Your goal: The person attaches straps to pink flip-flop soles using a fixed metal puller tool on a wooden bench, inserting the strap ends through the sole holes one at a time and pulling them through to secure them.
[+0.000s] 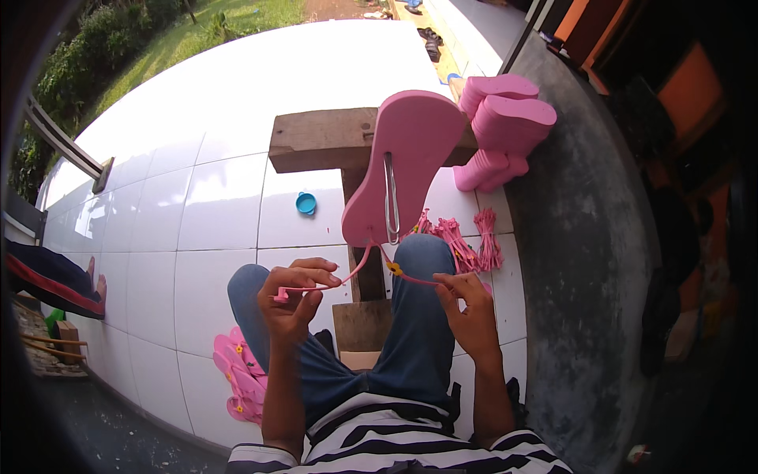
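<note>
The left hand (294, 299) pinches one end of a pink strap (347, 274), fingers curled shut on it. The right hand (467, 310) pinches the other end, beside a small yellow flower (395, 269) on the strap. The strap runs up from both hands into a pink sole (410, 158), which stands tilted just above them on a wooden stand (316, 138); a metal tool (392, 197) pokes through it. Beyond the right hand lie bundled straps (474, 241) and stacked soles (505, 126). Below the left hand lie finished sandals (237, 375). A blue cap (306, 204) sits on the tiles beyond the left hand.
</note>
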Available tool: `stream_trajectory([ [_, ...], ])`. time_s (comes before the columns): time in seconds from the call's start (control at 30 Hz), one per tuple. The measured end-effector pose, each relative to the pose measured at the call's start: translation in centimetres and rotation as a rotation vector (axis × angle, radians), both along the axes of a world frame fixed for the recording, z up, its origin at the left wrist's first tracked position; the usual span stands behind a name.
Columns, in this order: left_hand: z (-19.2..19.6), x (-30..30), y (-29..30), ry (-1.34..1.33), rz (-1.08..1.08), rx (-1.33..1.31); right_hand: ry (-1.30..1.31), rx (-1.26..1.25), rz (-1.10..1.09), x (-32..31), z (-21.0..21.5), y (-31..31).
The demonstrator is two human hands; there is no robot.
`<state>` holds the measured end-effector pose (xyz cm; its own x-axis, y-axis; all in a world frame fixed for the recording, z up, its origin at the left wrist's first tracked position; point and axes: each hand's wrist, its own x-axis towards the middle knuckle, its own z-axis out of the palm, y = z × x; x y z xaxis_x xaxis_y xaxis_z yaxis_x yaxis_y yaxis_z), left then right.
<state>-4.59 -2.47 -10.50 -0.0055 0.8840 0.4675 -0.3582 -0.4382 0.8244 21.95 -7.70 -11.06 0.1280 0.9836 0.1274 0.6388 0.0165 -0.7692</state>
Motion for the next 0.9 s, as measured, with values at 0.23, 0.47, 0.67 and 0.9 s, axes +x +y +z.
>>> stream_trajectory([
  [0.23, -0.2, 4.2, 0.3, 0.219, -0.320, 0.010, 0.535, 0.249, 0.427, -3.2, 5.0, 1.4],
  [0.47, -0.8, 4.0, -0.4, -0.122, -0.537, -0.255, 0.893, 0.306, 0.563, -4.6, 4.0, 3.6],
  [0.67, 2.7, 3.9, 3.1, 0.215, 0.038, 0.066, 1.044, 0.364, 0.306, -6.3, 5.7, 5.4],
  [0.9, 11.8, 3.2, 10.5, 0.832, 0.609, 0.532, 1.012, 0.511, 0.347, -7.2, 7.0, 6.7],
])
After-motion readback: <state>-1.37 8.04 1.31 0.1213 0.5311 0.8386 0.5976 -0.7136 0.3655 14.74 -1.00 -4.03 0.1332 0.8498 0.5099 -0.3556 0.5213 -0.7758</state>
